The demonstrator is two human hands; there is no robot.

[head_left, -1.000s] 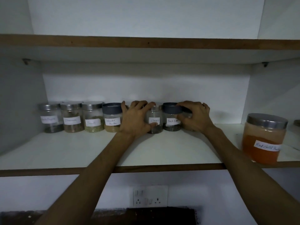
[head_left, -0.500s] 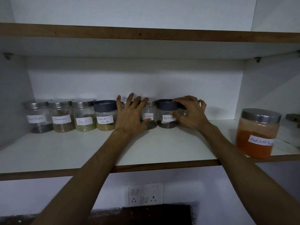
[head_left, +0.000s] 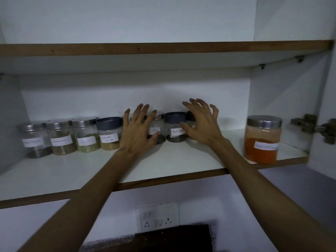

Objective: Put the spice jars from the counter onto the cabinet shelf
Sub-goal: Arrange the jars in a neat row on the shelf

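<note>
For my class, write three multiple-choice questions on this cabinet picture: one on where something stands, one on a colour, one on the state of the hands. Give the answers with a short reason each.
1. Where does the large jar of orange-red powder stand on the shelf?
A. At the left end of the row
B. Apart from the row, near the right end
C. On the upper shelf

2. What colour is the lid of the coriander powder jar?
A. Dark grey
B. Red
C. White

3. How are the two hands?
A. Both clenched in fists
B. Each lifting a jar off the shelf
C. Both open with fingers spread

Answers:
1. B: it stands alone by the door hinge, with a gap to the row.
2. A: its lid is dark grey, beside the silver lid of the fennel jar.
3. C: the left hand and right hand show splayed fingers, closed round nothing.
</note>
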